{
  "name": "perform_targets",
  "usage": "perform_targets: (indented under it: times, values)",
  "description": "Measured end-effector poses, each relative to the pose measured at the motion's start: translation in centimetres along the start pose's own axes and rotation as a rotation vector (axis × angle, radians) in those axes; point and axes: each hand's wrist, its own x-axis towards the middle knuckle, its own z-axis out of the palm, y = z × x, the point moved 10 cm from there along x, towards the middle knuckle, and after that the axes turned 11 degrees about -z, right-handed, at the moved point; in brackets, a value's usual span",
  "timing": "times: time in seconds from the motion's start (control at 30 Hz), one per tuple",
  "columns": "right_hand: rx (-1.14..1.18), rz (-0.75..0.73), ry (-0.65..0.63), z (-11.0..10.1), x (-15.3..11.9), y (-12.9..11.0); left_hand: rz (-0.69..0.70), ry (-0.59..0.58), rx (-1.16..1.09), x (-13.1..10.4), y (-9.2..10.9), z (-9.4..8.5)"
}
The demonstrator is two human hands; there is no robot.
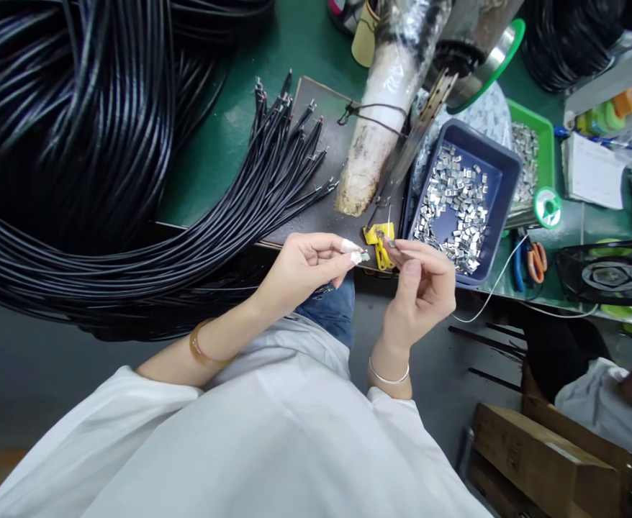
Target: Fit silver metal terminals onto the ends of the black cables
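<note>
My left hand [316, 265] is closed in a pinch, a white wrap on one finger. From its fingertips sticks a small cable end [365, 255] with bits of red and silver. My right hand [422, 286] faces it, also pinched, on a small silvery metal piece [392, 244]. A short gap separates the two pieces. Just beyond them sits a yellow clamp-like fixture [381, 243] at the bench edge. A blue bin [502, 169] of loose silvery metal parts stands beyond my right hand. Many black cables [224, 216] with stripped ends lie to the left.
A plastic-wrapped tube [373, 122] tied with wire slants over the dark board [316, 101]. A green tray [545, 144], solder spool [548, 208], orange-and-blue handled tool [536, 261] and fan [612, 275] are at right. Another person sits near a cardboard box [543, 450].
</note>
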Motion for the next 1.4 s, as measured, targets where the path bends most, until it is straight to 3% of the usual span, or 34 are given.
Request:
perform_targets:
  times: [0.13,0.2,0.43,0.6,0.8,1.07,1.4]
  values:
    - [-0.092,-0.23,-0.066,0.6,0.0,-2.5,0.018,0.048,-0.041,0.5,0.4,-0.3]
    - [-0.087,-0.275,-0.076,0.9,-0.3,-2.8,0.049,0.062,-0.039,0.6,0.7,-0.4]
    - [0.03,-0.101,-0.062,1.0,-0.4,0.0,0.052,0.072,0.011,0.6,0.9,-0.5]
    - [-0.07,-0.237,-0.152,1.7,-0.4,-0.9,0.04,0.124,0.07,0.7,1.0,-0.8]
    - [-0.197,-0.37,-0.148,1.8,-0.6,-1.5,0.086,0.147,0.084,0.9,1.5,-0.7]
    - [-0.178,-0.293,-0.147,2.3,-0.3,-0.4,0.095,0.275,0.112,1.0,2.1,-1.2]
    - [-0.131,-0.275,-0.136,2.5,0.1,-0.7,0.158,0.3,0.199,0.6,2.9,-1.2]
